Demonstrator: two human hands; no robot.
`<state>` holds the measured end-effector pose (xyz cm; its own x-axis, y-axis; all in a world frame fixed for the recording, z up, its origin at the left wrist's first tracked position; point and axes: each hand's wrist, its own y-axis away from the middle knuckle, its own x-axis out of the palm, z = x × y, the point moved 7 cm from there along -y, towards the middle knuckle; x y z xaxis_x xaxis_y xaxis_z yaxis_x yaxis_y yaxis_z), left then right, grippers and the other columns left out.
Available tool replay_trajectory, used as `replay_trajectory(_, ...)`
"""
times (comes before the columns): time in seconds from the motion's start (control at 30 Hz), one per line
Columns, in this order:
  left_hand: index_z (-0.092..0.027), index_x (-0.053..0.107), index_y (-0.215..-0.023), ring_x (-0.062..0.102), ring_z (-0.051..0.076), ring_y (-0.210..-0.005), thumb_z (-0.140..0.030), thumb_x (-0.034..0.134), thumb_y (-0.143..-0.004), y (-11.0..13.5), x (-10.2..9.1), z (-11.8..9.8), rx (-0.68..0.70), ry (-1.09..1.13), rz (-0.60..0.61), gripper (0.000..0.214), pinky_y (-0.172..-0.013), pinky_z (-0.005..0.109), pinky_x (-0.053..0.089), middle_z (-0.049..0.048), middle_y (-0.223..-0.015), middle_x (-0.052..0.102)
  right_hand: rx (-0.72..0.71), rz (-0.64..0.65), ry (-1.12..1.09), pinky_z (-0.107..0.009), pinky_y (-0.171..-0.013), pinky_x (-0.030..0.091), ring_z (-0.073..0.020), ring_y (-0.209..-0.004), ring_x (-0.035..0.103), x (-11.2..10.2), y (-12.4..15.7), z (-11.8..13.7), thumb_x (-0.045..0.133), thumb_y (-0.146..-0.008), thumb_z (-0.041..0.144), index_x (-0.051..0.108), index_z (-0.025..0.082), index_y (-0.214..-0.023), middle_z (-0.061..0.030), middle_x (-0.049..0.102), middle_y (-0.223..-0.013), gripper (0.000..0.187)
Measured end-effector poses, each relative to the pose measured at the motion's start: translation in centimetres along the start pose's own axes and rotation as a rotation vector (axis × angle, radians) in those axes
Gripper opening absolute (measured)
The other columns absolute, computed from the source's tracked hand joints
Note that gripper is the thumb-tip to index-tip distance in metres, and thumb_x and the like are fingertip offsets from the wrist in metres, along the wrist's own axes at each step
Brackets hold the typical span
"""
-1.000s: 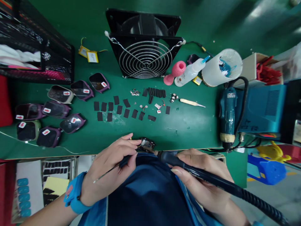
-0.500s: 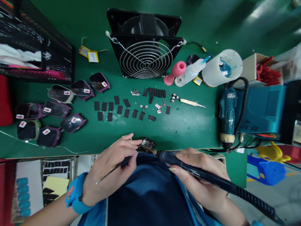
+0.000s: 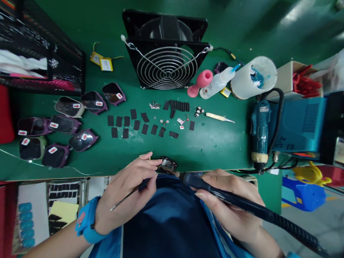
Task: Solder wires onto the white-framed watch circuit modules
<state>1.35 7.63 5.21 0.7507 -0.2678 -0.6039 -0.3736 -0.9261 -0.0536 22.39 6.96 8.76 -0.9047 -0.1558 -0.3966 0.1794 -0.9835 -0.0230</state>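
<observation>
My left hand (image 3: 126, 190) pinches thin tweezers (image 3: 131, 193), with its fingertips at a small black circuit module (image 3: 167, 165) on the near edge of the green table (image 3: 215, 143). My right hand (image 3: 231, 204) grips a black soldering iron (image 3: 228, 197) like a pen. The iron's tip touches the module from the right. A blue strap is on my left wrist (image 3: 86, 222).
Several purple watch cases (image 3: 61, 125) lie at the left. Black pads (image 3: 139, 125) and small parts lie mid-table. A black fan (image 3: 166, 53) stands at the back. A pink stand (image 3: 200, 82), a bottle (image 3: 217, 82), a white cup (image 3: 254, 77) and a blue electric screwdriver (image 3: 259, 132) are at the right.
Almost nothing has changed. Both hands stay at the module; the soldering iron's grip shifted slightly.
</observation>
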Motion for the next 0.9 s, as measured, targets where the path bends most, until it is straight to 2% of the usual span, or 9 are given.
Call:
replay_trajectory(0.23,-0.024,0.06,-0.101,0.075,0.022,-0.118,-0.005,0.061,-0.092,-0.3,-0.2,-0.3,-0.007,0.033,-0.012,0.021,-0.11,0.041,0.062,0.0031,-0.108,0.079,0.017,-0.006,0.078,-0.028,-0.071,0.065,-0.0163,-0.08,0.078,-1.3,0.7,0.2,0.078,-0.089,0.014,0.069,0.021,-0.103,-0.001,0.078,-0.088,0.017)
replay_trajectory(0.4,-0.023,0.061,-0.102,0.074,0.02,-0.118,-0.004,0.062,-0.091,-0.2,-0.2,-0.4,-0.006,0.056,-0.019,0.021,-0.112,0.037,0.06,0.0034,-0.107,0.079,0.003,-0.021,0.051,-0.025,-0.066,0.063,-0.0145,-0.073,0.077,-0.9,0.4,0.3,0.077,-0.091,0.016,0.068,0.02,-0.098,-0.0003,0.078,-0.081,0.012)
replay_trajectory(0.63,-0.021,0.061,-0.103,0.072,0.021,-0.123,-0.005,0.061,-0.093,-0.2,0.1,-0.5,0.036,-0.005,0.024,0.019,-0.114,0.037,0.059,0.0055,-0.109,0.079,0.008,-0.029,0.039,-0.027,-0.062,0.063,-0.016,-0.068,0.076,-0.3,0.1,0.3,0.076,-0.091,0.017,0.069,0.021,-0.093,-0.0015,0.078,-0.078,0.008)
replay_trajectory(0.9,-0.022,0.061,-0.101,0.072,0.021,-0.123,-0.006,0.059,-0.094,-0.2,-0.1,-0.5,0.042,-0.018,0.029,0.017,-0.113,0.038,0.059,0.0055,-0.108,0.08,-0.014,-0.028,0.005,-0.03,-0.062,0.064,-0.0169,-0.068,0.076,0.0,0.1,0.2,0.075,-0.092,0.015,0.069,0.02,-0.098,-0.0032,0.078,-0.08,0.01)
